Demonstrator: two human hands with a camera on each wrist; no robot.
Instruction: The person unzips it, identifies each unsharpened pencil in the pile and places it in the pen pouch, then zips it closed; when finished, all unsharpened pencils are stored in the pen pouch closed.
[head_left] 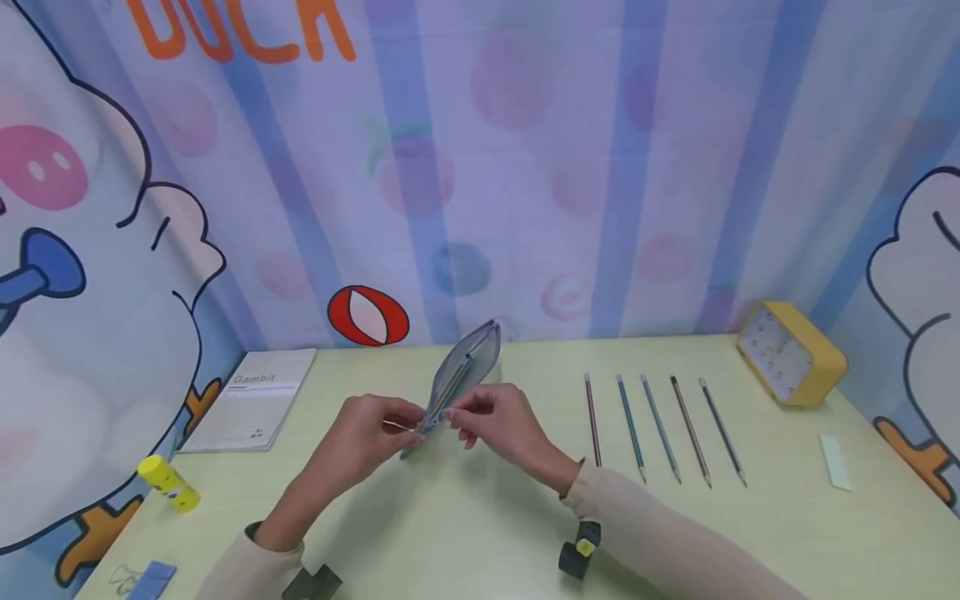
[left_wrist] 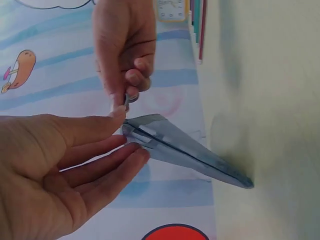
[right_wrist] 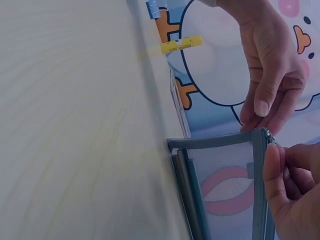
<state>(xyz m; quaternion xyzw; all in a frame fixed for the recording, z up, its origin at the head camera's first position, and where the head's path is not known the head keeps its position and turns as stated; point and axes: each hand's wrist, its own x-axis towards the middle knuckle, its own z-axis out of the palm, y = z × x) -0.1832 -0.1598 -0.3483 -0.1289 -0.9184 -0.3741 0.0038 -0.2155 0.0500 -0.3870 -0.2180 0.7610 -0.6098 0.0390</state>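
Observation:
A grey-blue mesh zipper pencil case (head_left: 483,354) stands on its edge at the middle of the table, with a few pencils (right_wrist: 192,195) inside it. My left hand (head_left: 367,437) pinches its near corner at the zipper's end between thumb and fingers. Beside it, my right hand (head_left: 506,421) pinches the small zipper pull (left_wrist: 131,98) at that same end. In the left wrist view the case's zippered edge (left_wrist: 190,154) faces the camera. How far the zipper is drawn cannot be made out.
Several pencils (head_left: 660,429) lie in a row to the right. Beyond them are a yellow clock (head_left: 825,358) and a pale strip (head_left: 834,462). On the left lie a notepad (head_left: 251,408), a yellow glue stick (head_left: 168,483) and a blue binder clip (head_left: 152,581). A printed curtain (head_left: 517,183) hangs behind.

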